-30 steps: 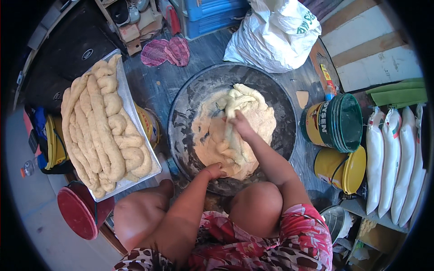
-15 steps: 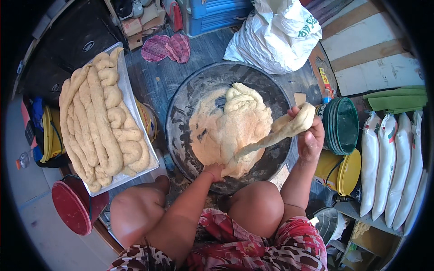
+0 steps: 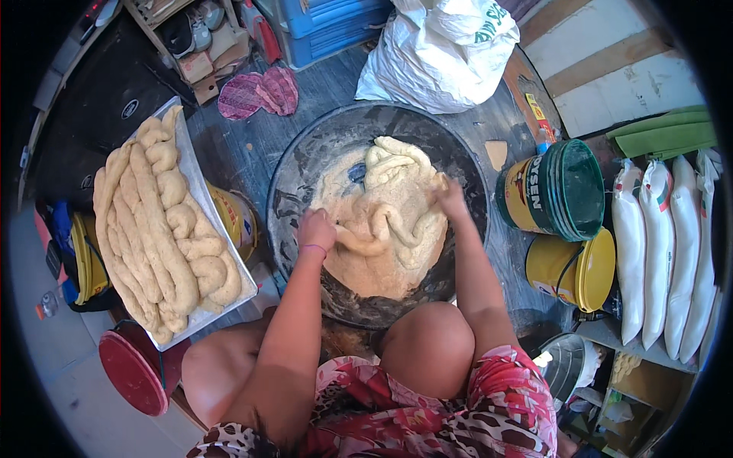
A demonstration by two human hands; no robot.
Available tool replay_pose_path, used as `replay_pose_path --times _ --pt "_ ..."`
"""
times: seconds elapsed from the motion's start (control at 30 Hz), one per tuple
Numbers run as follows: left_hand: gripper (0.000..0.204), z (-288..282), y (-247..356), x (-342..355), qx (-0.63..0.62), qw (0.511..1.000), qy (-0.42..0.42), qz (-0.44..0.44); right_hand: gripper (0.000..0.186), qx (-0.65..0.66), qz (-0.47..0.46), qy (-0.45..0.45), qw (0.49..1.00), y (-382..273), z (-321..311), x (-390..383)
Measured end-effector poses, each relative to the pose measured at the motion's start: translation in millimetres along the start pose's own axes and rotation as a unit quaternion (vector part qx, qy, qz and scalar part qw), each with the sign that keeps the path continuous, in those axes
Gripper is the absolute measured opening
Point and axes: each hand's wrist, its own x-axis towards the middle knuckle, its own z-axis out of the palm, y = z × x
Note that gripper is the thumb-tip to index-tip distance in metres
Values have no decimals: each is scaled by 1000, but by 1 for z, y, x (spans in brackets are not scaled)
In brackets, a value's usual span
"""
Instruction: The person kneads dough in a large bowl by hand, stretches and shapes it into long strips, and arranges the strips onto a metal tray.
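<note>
A wide black basin (image 3: pixel 293 164) holds tan crumbs (image 3: pixel 366 278) and a long rope of pale dough (image 3: pixel 388 221) lying in loose curves on them. More pale dough (image 3: pixel 397 159) is heaped at the far side of the crumbs. My left hand (image 3: pixel 315 230), with a thin band at the wrist, is closed on the rope's left end. Over the right side of the crumbs is my right hand (image 3: pixel 450 197), its fingers smeared by motion; what they touch is unclear. Left of the basin, thick crumb-coated dough ropes (image 3: pixel 156 229) are piled on a white tray (image 3: pixel 216 200).
Right of the basin are a stack of green buckets (image 3: pixel 576 191), a yellow bucket (image 3: pixel 573 271) and long white filled bags (image 3: pixel 626 256). A white sack (image 3: pixel 435 57) stands beyond it. A red-lidded bucket (image 3: pixel 131 372) is below the tray. My knees (image 3: pixel 427 347) border the near rim.
My right hand has lowered from the basin's right rim, and the dough rope it held up now lies curved on the crumbs. My left hand has moved farther away and left, with the rope's end.
</note>
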Motion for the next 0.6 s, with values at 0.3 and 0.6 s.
replay_pose_path --times 0.3,0.6 --pt "68 44 37 -47 -46 977 -114 174 66 -254 37 -26 966 41 64 -100" --pt "59 70 5 -53 50 986 -119 102 56 -176 5 -95 980 40 43 -92"
